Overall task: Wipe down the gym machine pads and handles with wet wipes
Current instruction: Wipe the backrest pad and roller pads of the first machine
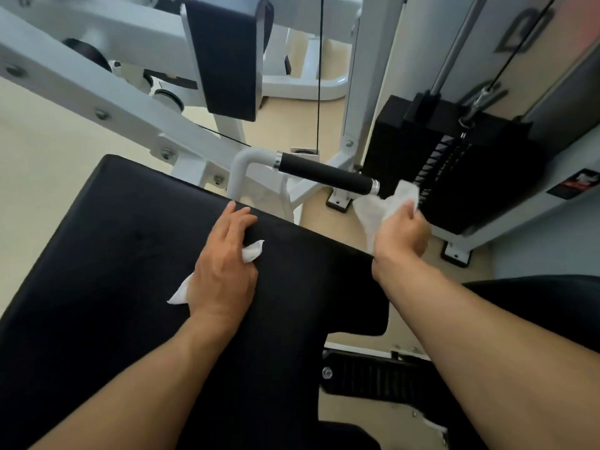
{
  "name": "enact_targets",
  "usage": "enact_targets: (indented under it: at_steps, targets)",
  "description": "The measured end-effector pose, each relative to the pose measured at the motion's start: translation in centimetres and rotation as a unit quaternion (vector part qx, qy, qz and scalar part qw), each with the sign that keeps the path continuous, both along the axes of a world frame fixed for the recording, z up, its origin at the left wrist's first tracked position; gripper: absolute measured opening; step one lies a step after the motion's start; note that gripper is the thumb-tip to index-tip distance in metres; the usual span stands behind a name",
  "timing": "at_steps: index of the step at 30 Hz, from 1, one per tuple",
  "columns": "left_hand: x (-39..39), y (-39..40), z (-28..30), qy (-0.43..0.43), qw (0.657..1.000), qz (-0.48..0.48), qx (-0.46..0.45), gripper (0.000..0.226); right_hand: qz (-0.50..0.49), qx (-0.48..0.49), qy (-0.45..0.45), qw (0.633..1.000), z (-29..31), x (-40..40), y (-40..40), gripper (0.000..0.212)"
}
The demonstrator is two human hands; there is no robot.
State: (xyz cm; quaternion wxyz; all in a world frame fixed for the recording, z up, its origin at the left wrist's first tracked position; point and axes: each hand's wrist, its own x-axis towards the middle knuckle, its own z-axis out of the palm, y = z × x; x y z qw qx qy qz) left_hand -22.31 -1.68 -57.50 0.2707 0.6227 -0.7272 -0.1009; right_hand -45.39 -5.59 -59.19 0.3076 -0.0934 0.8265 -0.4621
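Note:
A large black seat pad (123,287) fills the lower left. My left hand (224,267) lies flat on it with straight fingers, pressing a white wet wipe (251,251) against the pad; the wipe's corners stick out on both sides of the palm. My right hand (402,232) grips a second, crumpled white wipe (376,209) just off the right end of the black foam handle (324,173), close to its chrome end cap. The handle sits on a white bent tube behind the pad.
The black weight stack (454,164) with its cable and guide rod stands right behind my right hand. A white frame beam (97,102) and an upper black pad (227,56) are at the back left. A black footplate (367,375) lies below the seat on the beige floor.

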Motion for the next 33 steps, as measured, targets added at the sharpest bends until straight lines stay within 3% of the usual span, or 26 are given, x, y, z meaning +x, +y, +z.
enact_targets:
  at_steps: [2, 4, 7, 8, 11, 16, 18, 23, 29, 31, 33]
  targets:
    - [-1.0, -0.9, -0.4, 0.008, 1.000, 0.020, -0.003, 0.045, 0.040, -0.114, 0.093, 0.988, 2.8, 0.4, -2.3, 0.034]
    - [-1.8, -1.8, -0.7, 0.002, 1.000, 0.024, -0.004, 0.047, 0.226, -0.196, 0.155, 0.942, 4.3, 2.5, -4.6, 0.035]
    - [-2.4, -2.2, -0.9, -0.023, 0.999, 0.020, -0.012, 0.045, 0.555, -0.131, 0.191, 0.799, 3.1, 5.1, -7.2, 0.048]
    - [-2.4, -2.2, -1.0, -0.029, 0.999, 0.020, -0.010, 0.048, 0.593, -0.119, 0.213, 0.768, 2.5, 5.4, -7.8, 0.052]
    - [-2.5, -2.3, -1.2, -0.050, 0.999, 0.015, 0.002, 0.061, 0.600, -0.133, 0.223, 0.757, 2.1, 5.0, -9.1, 0.049]
    - [-2.7, -2.4, -1.0, -0.071, 0.997, 0.013, -0.002, 0.055, 0.704, -0.046, 0.326, 0.630, 2.1, 3.0, -10.7, 0.055]
    - [-2.8, -2.5, -0.9, -0.075, 0.997, 0.014, 0.005, 0.055, 0.706, -0.030, 0.352, 0.614, 1.5, 0.6, -10.0, 0.051]
    - [-2.8, -2.5, -0.9, -0.088, 0.996, 0.009, 0.026, 0.063, 0.672, 0.016, 0.395, 0.626, -0.4, -5.0, -7.6, 0.051]
    - [-2.7, -2.7, -1.2, -0.088, 0.996, -0.001, 0.005, 0.060, 0.681, -0.060, 0.425, 0.593, 0.6, 4.2, -11.4, 0.048]
    - [-2.7, -2.7, -1.2, -0.086, 0.996, 0.002, 0.010, 0.065, 0.682, -0.082, 0.428, 0.587, 0.5, 4.3, -11.6, 0.055]
    - [-2.8, -2.6, -1.2, -0.083, 0.996, 0.003, 0.014, 0.068, 0.707, -0.078, 0.376, 0.594, 0.0, 0.9, -10.9, 0.063]
